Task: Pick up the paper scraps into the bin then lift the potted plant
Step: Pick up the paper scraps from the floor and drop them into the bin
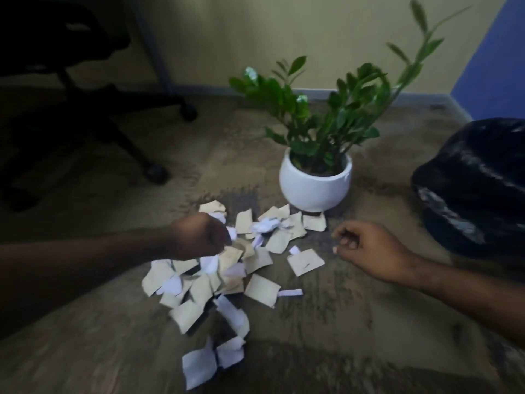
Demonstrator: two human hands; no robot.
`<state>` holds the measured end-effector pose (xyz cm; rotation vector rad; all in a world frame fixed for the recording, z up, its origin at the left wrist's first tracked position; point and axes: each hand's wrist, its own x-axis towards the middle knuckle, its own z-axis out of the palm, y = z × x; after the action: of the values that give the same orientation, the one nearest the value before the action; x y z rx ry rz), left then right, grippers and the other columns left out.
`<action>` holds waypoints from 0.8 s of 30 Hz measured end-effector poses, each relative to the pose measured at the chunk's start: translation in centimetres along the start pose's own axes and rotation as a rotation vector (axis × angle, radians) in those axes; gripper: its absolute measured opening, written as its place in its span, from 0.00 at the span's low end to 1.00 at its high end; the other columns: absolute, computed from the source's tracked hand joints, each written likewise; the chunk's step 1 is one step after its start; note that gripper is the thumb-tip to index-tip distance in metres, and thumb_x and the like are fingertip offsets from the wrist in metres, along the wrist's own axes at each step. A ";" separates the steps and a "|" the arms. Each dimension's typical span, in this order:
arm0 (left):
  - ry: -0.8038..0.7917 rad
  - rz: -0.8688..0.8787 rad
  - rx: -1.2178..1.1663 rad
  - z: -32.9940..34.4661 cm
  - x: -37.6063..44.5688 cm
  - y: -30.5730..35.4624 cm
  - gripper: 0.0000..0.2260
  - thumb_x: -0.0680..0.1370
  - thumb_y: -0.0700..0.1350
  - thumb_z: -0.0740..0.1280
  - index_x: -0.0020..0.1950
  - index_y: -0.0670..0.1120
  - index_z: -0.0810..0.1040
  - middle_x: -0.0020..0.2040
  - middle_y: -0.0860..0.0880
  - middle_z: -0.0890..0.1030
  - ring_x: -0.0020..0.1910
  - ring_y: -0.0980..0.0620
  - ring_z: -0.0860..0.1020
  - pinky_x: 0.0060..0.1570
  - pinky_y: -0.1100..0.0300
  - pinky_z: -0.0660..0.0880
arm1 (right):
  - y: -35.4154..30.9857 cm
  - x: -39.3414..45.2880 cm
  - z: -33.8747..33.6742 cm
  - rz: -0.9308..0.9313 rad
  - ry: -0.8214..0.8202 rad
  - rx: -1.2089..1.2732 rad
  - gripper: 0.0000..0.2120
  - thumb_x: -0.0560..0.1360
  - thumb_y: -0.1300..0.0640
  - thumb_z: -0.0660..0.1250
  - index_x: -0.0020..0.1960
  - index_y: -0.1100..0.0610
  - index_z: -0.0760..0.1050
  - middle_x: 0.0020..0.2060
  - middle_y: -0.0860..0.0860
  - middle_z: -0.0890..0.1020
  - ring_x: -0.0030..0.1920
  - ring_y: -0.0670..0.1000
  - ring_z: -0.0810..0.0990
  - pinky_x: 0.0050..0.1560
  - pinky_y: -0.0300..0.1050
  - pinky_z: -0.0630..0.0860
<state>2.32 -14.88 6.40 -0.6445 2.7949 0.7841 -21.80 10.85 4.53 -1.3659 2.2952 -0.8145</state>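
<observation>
Torn paper scraps [227, 268], tan and white, lie heaped on the carpet [355, 322] just in front of a potted plant [315, 177] in a round white pot. The left hand [199, 237] is over the heap, blurred, fingers curled, seemingly pinching scraps. The right hand [369, 248] hovers nearby, loosely curled and holding nothing. A bin [474, 183] lined with a black bag stands at right.

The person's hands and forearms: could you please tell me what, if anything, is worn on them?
Nothing shows on either. The left hand and right hand are bare, with no gloves, rings or watch visible, and both forearms are uncovered, no sleeves reaching into view.
</observation>
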 end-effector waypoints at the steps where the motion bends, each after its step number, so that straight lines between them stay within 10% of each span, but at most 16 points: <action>1: 0.052 -0.024 -0.049 0.0 -0.3 -0.5 0.06 0.71 0.37 0.73 0.42 0.48 0.85 0.39 0.56 0.84 0.37 0.64 0.80 0.40 0.73 0.74 | -0.5 0.0 0.7 0.002 -0.036 0.005 0.08 0.68 0.61 0.74 0.45 0.53 0.79 0.35 0.48 0.80 0.32 0.40 0.74 0.35 0.31 0.69; 9: 0.136 -0.239 -0.304 7.2 -5.2 -6.5 0.12 0.68 0.32 0.70 0.45 0.47 0.84 0.46 0.52 0.85 0.37 0.66 0.79 0.39 0.73 0.74 | -4.2 -0.2 11.4 -0.070 -0.368 -0.114 0.16 0.68 0.52 0.75 0.53 0.52 0.76 0.46 0.47 0.74 0.37 0.36 0.70 0.36 0.25 0.65; 14: 0.241 -0.303 -0.452 12.2 -8.2 -7.3 0.09 0.71 0.38 0.72 0.45 0.52 0.82 0.44 0.55 0.84 0.41 0.55 0.81 0.45 0.55 0.80 | -5.6 -2.5 18.4 0.001 -0.306 0.095 0.26 0.67 0.54 0.75 0.63 0.48 0.73 0.51 0.44 0.73 0.40 0.36 0.72 0.38 0.24 0.67; 19: 0.318 -0.325 -0.560 15.5 -11.2 -7.2 0.03 0.74 0.49 0.71 0.46 0.55 0.83 0.42 0.59 0.84 0.39 0.57 0.82 0.40 0.51 0.82 | -6.3 -5.5 21.6 0.005 -0.306 0.107 0.31 0.67 0.50 0.74 0.68 0.49 0.68 0.58 0.49 0.72 0.58 0.50 0.74 0.57 0.47 0.75; 24: 0.348 -0.281 -0.543 18.0 -13.4 -6.3 0.12 0.69 0.62 0.72 0.50 0.63 0.79 0.47 0.62 0.80 0.45 0.59 0.79 0.40 0.56 0.79 | -6.4 -6.1 22.4 -0.036 -0.398 -0.035 0.47 0.61 0.33 0.72 0.73 0.44 0.56 0.70 0.45 0.62 0.69 0.51 0.61 0.66 0.47 0.67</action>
<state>17.92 -5.37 -8.08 -1.3411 2.6714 1.5051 -2.03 7.22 -8.78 -1.4384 1.9880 -0.4620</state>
